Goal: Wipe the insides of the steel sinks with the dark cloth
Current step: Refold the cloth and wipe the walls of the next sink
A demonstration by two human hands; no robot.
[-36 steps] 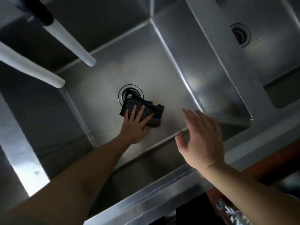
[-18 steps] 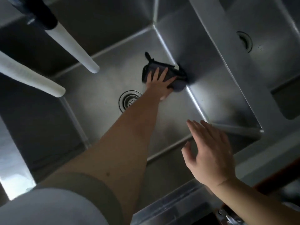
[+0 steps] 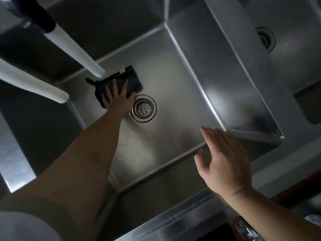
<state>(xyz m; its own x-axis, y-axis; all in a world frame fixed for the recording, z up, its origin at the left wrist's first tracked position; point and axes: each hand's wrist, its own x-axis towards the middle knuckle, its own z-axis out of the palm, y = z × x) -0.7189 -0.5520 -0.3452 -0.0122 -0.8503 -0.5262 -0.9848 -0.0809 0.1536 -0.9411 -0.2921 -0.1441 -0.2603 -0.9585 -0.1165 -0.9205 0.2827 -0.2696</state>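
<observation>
Head view: left hand [image 3: 119,100] pressed flat, fingers spread, on dark cloth [image 3: 133,80]

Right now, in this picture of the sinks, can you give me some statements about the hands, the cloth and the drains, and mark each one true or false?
1. The left hand presses the dark cloth flat on the sink floor. True.
2. The cloth covers the drain of this sink. False: it lies beside the drain, which is fully visible.
3. The right hand holds a second cloth. False: it is open and empty, above the near side of the sink.
4. A second drain shows in the neighbouring sink at the upper right. True.
5. Two white spouts hang over the sink. True.
</observation>
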